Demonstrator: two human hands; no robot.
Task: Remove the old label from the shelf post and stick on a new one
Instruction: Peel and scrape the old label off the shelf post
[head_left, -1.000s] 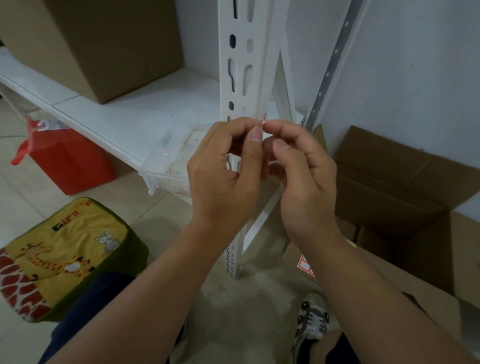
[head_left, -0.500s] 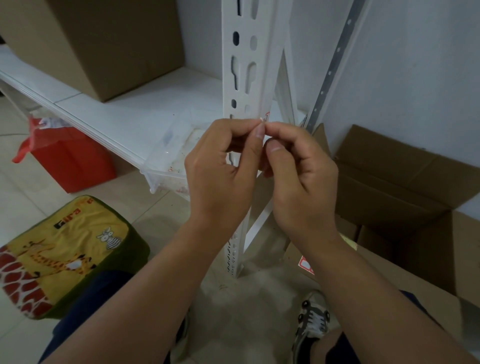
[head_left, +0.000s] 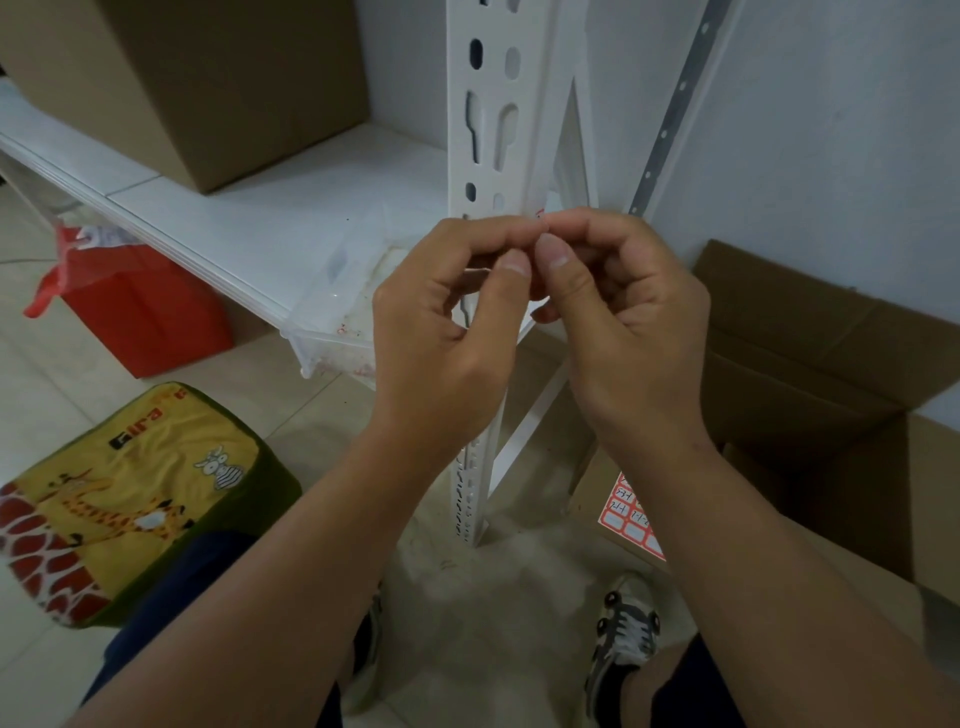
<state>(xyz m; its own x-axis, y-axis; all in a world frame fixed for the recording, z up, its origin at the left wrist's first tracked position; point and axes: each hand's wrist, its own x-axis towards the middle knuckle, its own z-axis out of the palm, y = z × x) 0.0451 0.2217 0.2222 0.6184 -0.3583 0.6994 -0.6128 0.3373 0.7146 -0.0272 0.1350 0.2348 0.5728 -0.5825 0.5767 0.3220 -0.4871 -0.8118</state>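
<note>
Both hands have crept slightly up the post since a second ago. The left hand (head_left: 441, 332) and right hand (head_left: 618, 322) meet fingertip to fingertip, curled, pinching a tiny red-edged label (head_left: 540, 214) against the white post (head_left: 493, 130) at the shelf's (head_left: 249, 223) front corner.

The shelf post (head_left: 496, 130) is white, punched with dark slots, and the shelf board (head_left: 249, 208) beside it is white too. A speck of red-and-white label (head_left: 539, 214) shows at the fingertips. On the floor lies a sheet of labels (head_left: 631, 514) — white cells framed in red. The cushion (head_left: 130, 493) is yellow with a green edge, printed with an orange spotted giraffe, a small zebra and a red-and-white patch pattern. The bin (head_left: 140, 312) is red; the cardboard boxes (head_left: 831, 389) are plain brown — the floor tiles (head_left: 493, 623) pale beige.
</note>
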